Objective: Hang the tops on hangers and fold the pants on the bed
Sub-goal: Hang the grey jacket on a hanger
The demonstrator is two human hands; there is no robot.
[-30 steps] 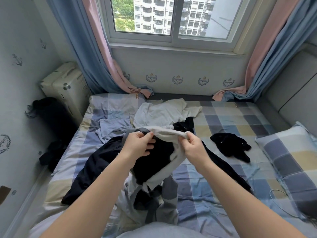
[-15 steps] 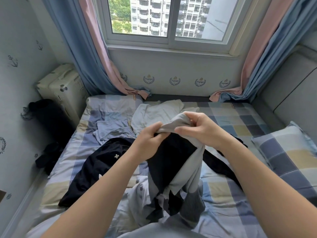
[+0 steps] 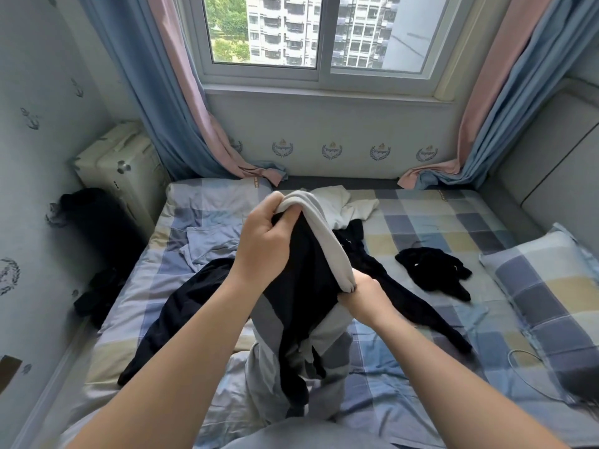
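Forearms are reaching forward over the checked bed (image 3: 437, 228), both bare. The left hand (image 3: 267, 244) is riding higher and farther out, its back turned toward the camera, with the fingers curling tight over the top of a grey-and-black garment (image 3: 308, 286) and bunching its pale band (image 3: 327, 241). The right hand (image 3: 363, 298) is sitting lower and nearer the body, fingers closing in a pinch on the other end of that band. The band is running as a slanted arc from the left hand at upper left down to the right hand at lower right. Below the two grips the garment is hanging with its long axis roughly upright, and its lower end is bunching on the bed close to the person. Whether it is a top or a pair of pants is not showing. Behind it a long dark garment (image 3: 188, 306) is lying spread across the bed, a white top (image 3: 343, 205) is lying crumpled toward the window, and a pale blue garment (image 3: 207, 251) is lying beside it to the left. A small black garment (image 3: 431, 273) is lying apart on the right, near the checked pillow (image 3: 547, 286). A cream suitcase (image 3: 120, 166) is standing in the left corner beside the bed.
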